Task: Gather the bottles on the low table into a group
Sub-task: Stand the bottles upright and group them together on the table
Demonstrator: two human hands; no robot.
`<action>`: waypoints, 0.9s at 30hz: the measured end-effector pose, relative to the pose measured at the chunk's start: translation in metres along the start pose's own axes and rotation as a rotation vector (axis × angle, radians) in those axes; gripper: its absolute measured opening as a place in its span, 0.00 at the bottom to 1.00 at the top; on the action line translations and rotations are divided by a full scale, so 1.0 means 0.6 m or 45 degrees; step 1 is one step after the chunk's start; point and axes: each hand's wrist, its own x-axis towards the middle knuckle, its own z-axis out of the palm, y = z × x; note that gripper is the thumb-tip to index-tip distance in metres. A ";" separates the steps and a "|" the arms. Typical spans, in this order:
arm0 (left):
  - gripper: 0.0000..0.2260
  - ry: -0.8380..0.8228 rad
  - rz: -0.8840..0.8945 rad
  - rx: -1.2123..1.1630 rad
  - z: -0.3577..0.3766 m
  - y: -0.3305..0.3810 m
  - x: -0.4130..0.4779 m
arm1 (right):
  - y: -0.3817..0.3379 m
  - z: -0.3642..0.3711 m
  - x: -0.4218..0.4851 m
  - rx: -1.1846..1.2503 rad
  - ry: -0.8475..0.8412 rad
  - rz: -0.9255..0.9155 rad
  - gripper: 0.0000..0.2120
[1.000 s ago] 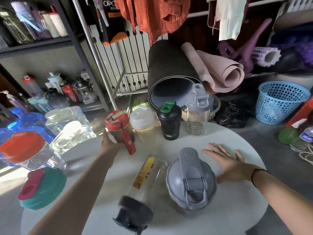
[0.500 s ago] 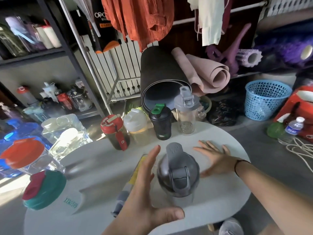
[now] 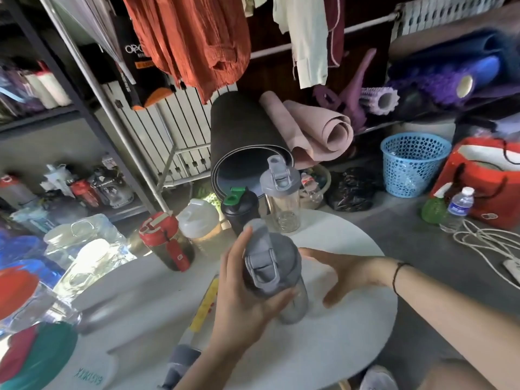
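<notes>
While hands grip it, bottle (image 3: 272, 266) shows no label.

Grey-lidded shaker bottle (image 3: 271, 273) upright mid-table, gripped at the lid. Four more bottles (image 3: 244, 211) upright in a row along the far edge. Yellow-labelled one (image 3: 204, 308) lying flat.

The left hand (image 3: 242, 302), which a second ago held the red-lidded bottle (image 3: 166, 240) at the table's far edge, now wraps the grey-lidded shaker (image 3: 270, 266) at mid-table. The right hand (image 3: 346, 271), flat on the table before, now lifts and opens beside the shaker.
</notes>
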 end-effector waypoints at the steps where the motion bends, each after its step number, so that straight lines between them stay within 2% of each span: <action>1: 0.48 0.013 0.007 0.016 0.008 0.002 0.016 | -0.005 0.001 -0.006 0.040 -0.024 -0.027 0.53; 3: 0.49 0.025 -0.002 0.023 0.027 0.008 0.047 | -0.012 0.005 -0.008 0.070 0.059 -0.098 0.50; 6: 0.50 0.036 -0.012 -0.004 0.062 0.019 0.086 | -0.023 -0.001 -0.003 0.160 0.396 -0.134 0.36; 7: 0.51 0.036 -0.008 0.003 0.074 0.023 0.095 | -0.019 -0.006 0.001 0.172 0.515 -0.136 0.34; 10: 0.53 -0.011 -0.006 0.007 0.105 0.030 0.114 | 0.000 -0.019 0.018 0.153 0.725 -0.088 0.37; 14: 0.57 -0.115 -0.028 -0.014 0.111 0.024 0.123 | 0.024 -0.023 0.027 0.140 0.763 -0.045 0.43; 16: 0.53 -0.091 0.015 0.030 0.086 0.013 0.119 | 0.028 -0.026 0.026 0.150 0.786 -0.003 0.44; 20: 0.34 -0.058 0.008 0.144 -0.019 -0.034 0.087 | 0.030 -0.033 0.034 0.247 0.748 0.006 0.40; 23: 0.26 -0.292 0.193 0.684 -0.111 -0.092 0.065 | 0.027 -0.036 0.040 0.233 0.730 0.008 0.37; 25: 0.29 -0.574 0.417 1.099 -0.158 -0.125 0.056 | 0.021 -0.037 0.042 0.224 0.713 0.033 0.39; 27: 0.37 -0.843 0.661 1.430 -0.191 -0.144 0.047 | 0.017 -0.034 0.048 0.237 0.691 0.041 0.44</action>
